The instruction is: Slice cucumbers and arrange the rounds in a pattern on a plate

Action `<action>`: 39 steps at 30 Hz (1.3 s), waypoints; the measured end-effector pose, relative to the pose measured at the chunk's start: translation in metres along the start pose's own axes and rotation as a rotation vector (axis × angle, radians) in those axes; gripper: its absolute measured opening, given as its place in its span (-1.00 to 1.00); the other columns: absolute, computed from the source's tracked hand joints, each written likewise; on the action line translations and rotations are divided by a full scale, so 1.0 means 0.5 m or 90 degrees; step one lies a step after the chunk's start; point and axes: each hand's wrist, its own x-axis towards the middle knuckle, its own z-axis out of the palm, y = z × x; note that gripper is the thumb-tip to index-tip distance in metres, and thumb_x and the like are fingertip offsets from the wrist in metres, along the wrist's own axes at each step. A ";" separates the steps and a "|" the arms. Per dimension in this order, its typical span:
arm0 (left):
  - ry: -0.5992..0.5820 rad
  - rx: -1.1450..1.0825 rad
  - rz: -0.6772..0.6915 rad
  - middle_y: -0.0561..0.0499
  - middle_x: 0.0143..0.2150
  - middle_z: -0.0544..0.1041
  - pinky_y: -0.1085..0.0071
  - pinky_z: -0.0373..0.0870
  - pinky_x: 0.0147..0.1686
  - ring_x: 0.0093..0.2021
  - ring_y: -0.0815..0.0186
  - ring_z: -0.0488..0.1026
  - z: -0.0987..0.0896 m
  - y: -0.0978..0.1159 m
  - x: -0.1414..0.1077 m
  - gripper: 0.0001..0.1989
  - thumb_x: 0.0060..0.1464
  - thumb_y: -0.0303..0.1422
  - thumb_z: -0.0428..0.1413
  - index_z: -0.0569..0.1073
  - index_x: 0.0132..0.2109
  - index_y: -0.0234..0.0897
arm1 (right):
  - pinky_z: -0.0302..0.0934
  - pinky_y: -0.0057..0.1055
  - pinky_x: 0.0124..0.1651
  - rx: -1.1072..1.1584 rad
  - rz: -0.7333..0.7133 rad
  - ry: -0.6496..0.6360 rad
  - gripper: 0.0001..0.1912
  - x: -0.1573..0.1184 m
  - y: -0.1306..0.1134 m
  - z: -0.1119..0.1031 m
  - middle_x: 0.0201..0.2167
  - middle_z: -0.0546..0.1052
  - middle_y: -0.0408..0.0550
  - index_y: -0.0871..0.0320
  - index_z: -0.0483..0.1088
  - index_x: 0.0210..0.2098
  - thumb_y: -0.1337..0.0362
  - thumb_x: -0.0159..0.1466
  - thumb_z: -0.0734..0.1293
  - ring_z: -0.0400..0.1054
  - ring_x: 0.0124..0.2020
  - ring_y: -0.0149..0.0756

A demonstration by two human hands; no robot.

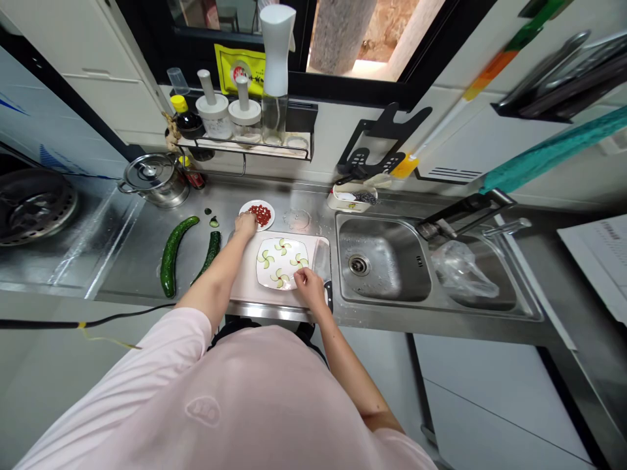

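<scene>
My left hand (245, 225) is at the left edge of a small white plate (270, 224) of chopped red pieces (259, 214), its fingers hidden or too small to make out. A squarish white plate (267, 245) lies on a pale cutting board (245, 281), bearing several pinwheels of thin green-edged slices (279, 279). Over that plate's right edge, my right hand (309, 286) has its fingers drawn together; anything between them is too small to tell. Partly under my right wrist is a knife, its black handle (328, 295) at the board's right edge.
Left of the board lie a whole cucumber (171, 254) and a cut one (211, 251), with small cut ends (214, 222). A steel pot (157, 181) stands behind them. To the right are a caddy (353, 198) and a double sink (386, 261) holding a plastic bag (463, 267).
</scene>
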 end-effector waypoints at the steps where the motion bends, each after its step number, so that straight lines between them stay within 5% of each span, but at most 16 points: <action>1: -0.005 -0.002 -0.003 -0.25 -0.05 0.46 0.24 0.32 -0.04 -0.01 0.09 0.36 0.002 0.001 0.002 -0.72 0.09 -0.41 -0.03 0.51 -0.12 -0.32 | 0.05 -0.46 -0.31 -0.003 0.002 0.000 -0.82 -0.001 0.000 0.000 -0.49 0.45 -0.14 0.11 0.37 -0.43 0.20 0.21 0.19 0.29 -0.43 -0.35; 15: 0.041 -0.066 -0.009 -0.33 -0.07 0.45 0.22 0.29 -0.06 -0.02 0.03 0.36 0.023 -0.014 0.002 -0.73 0.11 -0.39 -0.04 0.49 -0.14 -0.40 | 0.06 -0.47 -0.31 0.000 -0.007 0.010 -0.82 -0.003 0.011 0.004 -0.49 0.45 -0.15 0.11 0.38 -0.42 0.21 0.21 0.20 0.29 -0.43 -0.35; 22: 0.115 -0.468 -0.010 -0.09 -0.33 0.50 0.42 0.29 -0.22 -0.27 0.26 0.40 0.027 -0.028 -0.014 -0.95 -0.08 -0.44 0.12 0.47 -0.40 -0.31 | 0.05 -0.47 -0.34 0.007 -0.005 0.006 -0.81 0.001 0.008 0.004 -0.50 0.45 -0.16 0.11 0.38 -0.42 0.21 0.22 0.19 0.29 -0.43 -0.35; 29: -0.007 -0.994 -0.173 0.00 -0.52 0.48 0.59 0.12 -0.58 -0.57 0.49 0.31 0.034 -0.029 -0.020 -0.87 -0.17 -0.40 0.18 0.39 -0.43 -0.36 | 0.05 -0.47 -0.33 0.016 -0.016 0.002 -0.83 0.010 -0.002 0.007 -0.49 0.45 -0.16 0.12 0.37 -0.43 0.22 0.21 0.20 0.30 -0.42 -0.35; 39: -0.065 -1.174 -0.155 0.02 -0.47 0.50 0.67 0.10 -0.66 -0.61 0.58 0.29 0.017 -0.030 -0.049 -0.74 -0.22 -0.49 0.25 0.43 -0.29 -0.36 | 0.04 -0.48 -0.34 0.027 -0.024 0.004 -0.83 0.018 0.000 0.018 -0.51 0.45 -0.16 0.11 0.37 -0.44 0.22 0.21 0.20 0.29 -0.44 -0.35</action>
